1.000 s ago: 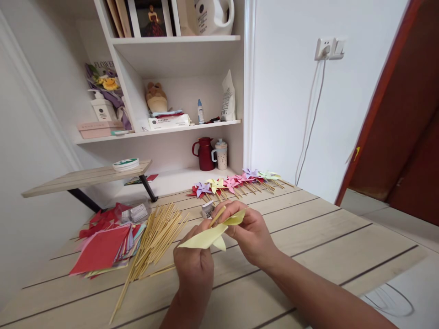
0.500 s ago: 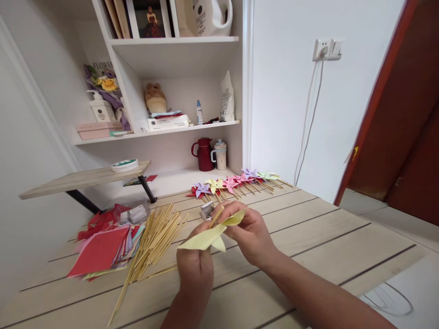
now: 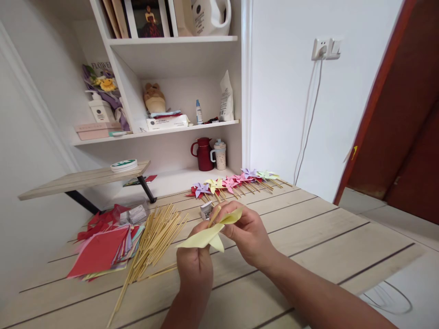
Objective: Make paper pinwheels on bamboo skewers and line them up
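Note:
My left hand (image 3: pixel 194 264) is closed around a thin wooden stick (image 3: pixel 215 216) and holds it upright above the wooden table (image 3: pixel 308 237). A pale yellow folded paper pinwheel (image 3: pixel 203 237) sits against the top of the stick. My right hand (image 3: pixel 247 235) pinches the pinwheel's centre against the stick, fingers pressed together. A small box of pins (image 3: pixel 206 210) stands just behind my hands.
A pile of bamboo sticks (image 3: pixel 154 240) and a stack of coloured paper squares (image 3: pixel 103 249) lie to the left. A row of finished pinwheels (image 3: pixel 233 183) lines the far edge. Shelves (image 3: pixel 161 130) with a red jug (image 3: pixel 204 154) stand behind. The table's right edge drops to the floor.
The view has drifted slightly; my hands and the yellow pinwheel have kept almost the same pose.

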`<state>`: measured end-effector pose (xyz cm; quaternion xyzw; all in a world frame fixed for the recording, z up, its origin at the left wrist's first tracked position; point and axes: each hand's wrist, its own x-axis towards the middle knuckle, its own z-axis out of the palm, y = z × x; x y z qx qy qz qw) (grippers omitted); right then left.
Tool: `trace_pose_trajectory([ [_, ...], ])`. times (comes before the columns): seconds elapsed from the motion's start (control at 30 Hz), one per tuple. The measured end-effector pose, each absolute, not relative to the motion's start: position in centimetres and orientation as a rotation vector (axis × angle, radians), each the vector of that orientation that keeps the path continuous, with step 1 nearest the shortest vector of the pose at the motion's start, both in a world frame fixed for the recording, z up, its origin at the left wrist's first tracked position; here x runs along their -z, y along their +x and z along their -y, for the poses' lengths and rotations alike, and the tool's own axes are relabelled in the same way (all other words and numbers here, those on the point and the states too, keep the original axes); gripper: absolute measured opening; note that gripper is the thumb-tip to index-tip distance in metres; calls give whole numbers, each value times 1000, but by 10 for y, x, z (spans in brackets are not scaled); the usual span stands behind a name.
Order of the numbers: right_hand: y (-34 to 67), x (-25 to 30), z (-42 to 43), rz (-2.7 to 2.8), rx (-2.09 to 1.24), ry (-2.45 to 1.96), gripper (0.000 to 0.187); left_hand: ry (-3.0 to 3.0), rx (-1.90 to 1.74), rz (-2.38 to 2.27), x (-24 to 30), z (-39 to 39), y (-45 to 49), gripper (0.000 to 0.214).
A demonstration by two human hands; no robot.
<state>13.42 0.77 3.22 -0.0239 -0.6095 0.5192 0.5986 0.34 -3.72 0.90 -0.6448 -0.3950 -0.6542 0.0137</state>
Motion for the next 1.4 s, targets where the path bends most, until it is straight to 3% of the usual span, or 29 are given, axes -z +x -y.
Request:
trace_pose_trajectory([
  [0.4, 134, -35, -4, 1443, -1106, -53, 3, -1945, 1736, 1145, -9, 40, -3, 34],
  [0.83, 133, -36, 0, 1421, -1078, -140, 9, -1760, 1424, 1064, -12, 41, -10, 31],
  [1.4, 132, -34, -2, 1427, -1131, -141, 14, -1804, 1636, 1121, -11, 41, -3, 32],
])
